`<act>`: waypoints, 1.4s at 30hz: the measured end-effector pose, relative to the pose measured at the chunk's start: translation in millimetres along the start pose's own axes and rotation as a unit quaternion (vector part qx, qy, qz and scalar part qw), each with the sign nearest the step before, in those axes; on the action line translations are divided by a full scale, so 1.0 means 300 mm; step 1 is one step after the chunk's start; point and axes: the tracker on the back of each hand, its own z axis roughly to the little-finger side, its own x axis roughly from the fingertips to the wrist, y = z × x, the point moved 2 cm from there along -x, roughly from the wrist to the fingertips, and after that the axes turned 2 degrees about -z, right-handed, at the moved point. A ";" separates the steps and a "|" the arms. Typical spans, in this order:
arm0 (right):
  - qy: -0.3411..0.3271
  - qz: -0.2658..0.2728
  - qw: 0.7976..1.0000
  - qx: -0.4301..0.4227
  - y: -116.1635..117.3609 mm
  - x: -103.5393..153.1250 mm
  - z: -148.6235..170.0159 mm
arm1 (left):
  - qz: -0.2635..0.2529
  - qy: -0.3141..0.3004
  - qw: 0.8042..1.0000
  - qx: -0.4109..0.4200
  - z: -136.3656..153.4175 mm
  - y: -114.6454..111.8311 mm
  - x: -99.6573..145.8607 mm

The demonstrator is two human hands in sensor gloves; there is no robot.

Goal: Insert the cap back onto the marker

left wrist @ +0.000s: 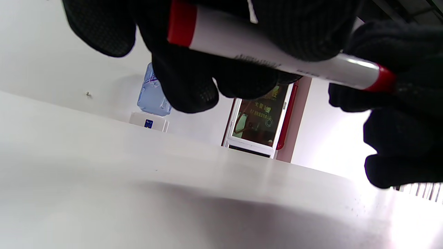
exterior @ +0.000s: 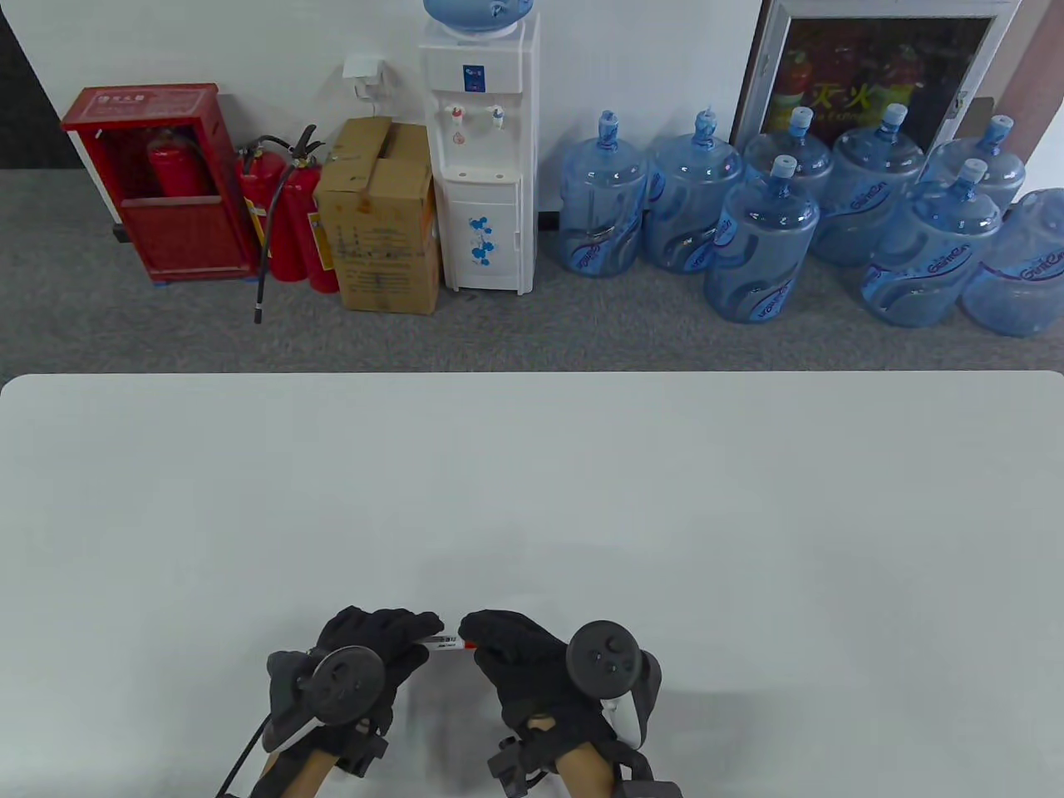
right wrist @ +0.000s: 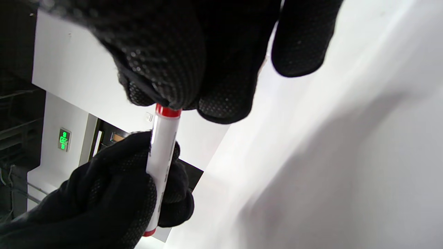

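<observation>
A: Table view?
B: Bottom centre: my left hand (exterior: 378, 644) grips the marker (exterior: 443, 642); right hand (exterior: 519, 657) meets its red end.

A: L wrist view?
B: Marker barrel top centre, lifted off the table (left wrist: 104, 166), my fingers (left wrist: 187, 79) wrapped round it.

A: R wrist view?
B: Upper left: my fingertips (right wrist: 173, 69) pinch the marker cap (right wrist: 168, 111), touching the barrel.

The marker (left wrist: 277, 58) was white with red bands at both ends; both gloves were black with a dotted texture; the table (exterior: 748, 499) was plain white
</observation>
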 end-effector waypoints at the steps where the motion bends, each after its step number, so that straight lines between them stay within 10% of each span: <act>1: -0.008 0.004 1.000 0.008 -0.001 0.001 -0.006 | -0.001 -0.003 1.000 -0.004 -0.004 0.000 0.000; 42: 0.056 -0.116 0.990 -0.058 0.007 -0.044 0.038 | -0.153 -0.175 0.942 -0.243 -0.264 0.047 0.083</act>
